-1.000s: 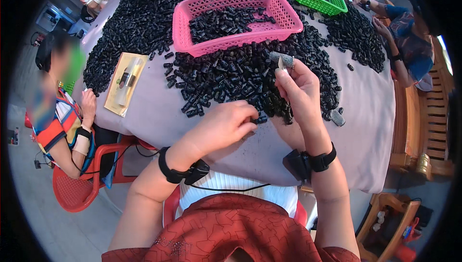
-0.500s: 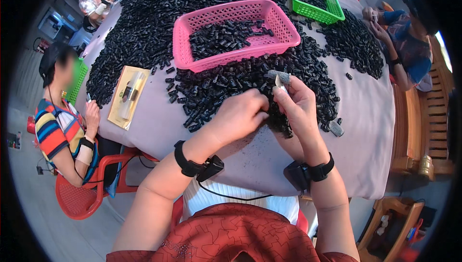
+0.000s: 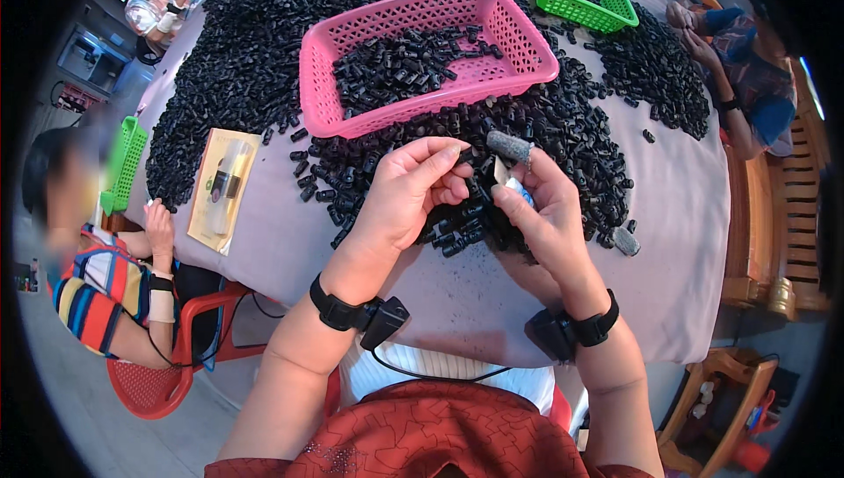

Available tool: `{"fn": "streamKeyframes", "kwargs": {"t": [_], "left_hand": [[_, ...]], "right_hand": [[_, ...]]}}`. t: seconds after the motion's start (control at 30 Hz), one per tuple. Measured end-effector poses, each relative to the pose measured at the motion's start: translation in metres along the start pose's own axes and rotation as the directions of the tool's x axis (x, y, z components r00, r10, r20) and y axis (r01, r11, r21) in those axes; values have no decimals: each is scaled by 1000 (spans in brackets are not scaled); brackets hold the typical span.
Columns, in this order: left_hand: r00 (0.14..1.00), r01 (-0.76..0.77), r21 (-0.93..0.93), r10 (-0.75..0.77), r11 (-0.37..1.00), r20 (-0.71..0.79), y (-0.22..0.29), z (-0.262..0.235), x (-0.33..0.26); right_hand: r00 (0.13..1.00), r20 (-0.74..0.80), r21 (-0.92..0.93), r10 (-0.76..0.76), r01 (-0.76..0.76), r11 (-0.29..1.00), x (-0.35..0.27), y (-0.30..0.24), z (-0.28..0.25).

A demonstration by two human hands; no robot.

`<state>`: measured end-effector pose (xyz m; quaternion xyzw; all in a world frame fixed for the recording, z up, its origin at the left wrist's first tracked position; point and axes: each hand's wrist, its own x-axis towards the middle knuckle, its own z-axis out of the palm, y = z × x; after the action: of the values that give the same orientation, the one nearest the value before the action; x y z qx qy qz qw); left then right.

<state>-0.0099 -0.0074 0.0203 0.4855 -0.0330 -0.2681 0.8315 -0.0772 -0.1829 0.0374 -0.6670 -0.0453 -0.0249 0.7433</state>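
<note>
My left hand (image 3: 411,192) is raised over the front of the black pile, thumb and forefinger pinched together. Whatever is between those fingertips is too small and dark to make out. Close beside it, my right hand (image 3: 547,214) grips a small blade (image 3: 502,170), pale and pointed, with a bit of blue showing at the fingers. A grey finger cot (image 3: 510,147) covers the right forefinger. Beneath both hands lie many small black cylindrical plastic parts (image 3: 387,166), with dark crumbs on the cloth.
A pink basket (image 3: 321,83) and a green basket (image 3: 585,9) hold more black parts. Left lies a yellow card pack (image 3: 204,214); right, a grey cot-like piece (image 3: 626,242). Three people sit around the cloth-covered table (image 3: 668,214). A red chair (image 3: 149,386) stands left.
My left hand has turned and lifted, its pinched fingertips now showing above the pile. The right hand keeps the blade. The whole view has shifted slightly.
</note>
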Motion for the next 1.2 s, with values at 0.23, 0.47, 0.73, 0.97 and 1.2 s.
{"fn": "streamKeyframes", "kwargs": {"t": [0.23, 0.47, 0.73, 0.97, 1.2], "left_hand": [[991, 89, -6, -88, 996, 102, -7, 0, -4], [985, 105, 30, -108, 994, 133, -7, 3, -6], [986, 128, -226, -98, 966, 137, -9, -5, -1], [973, 188, -252, -144, 949, 180, -9, -8, -2], [970, 204, -271, -156, 941, 188, -8, -1, -1]], "right_hand": [[1000, 6, -82, -30, 30, 996, -1, 1, 9], [993, -10, -228, -118, 112, 967, 1, 13, -1], [998, 51, -104, -48, 53, 993, -1, 11, -3], [988, 142, 17, -64, 62, 998, -1, 7, 4], [988, 154, 30, -30, 26, 999, 0, 3, 3]]}}
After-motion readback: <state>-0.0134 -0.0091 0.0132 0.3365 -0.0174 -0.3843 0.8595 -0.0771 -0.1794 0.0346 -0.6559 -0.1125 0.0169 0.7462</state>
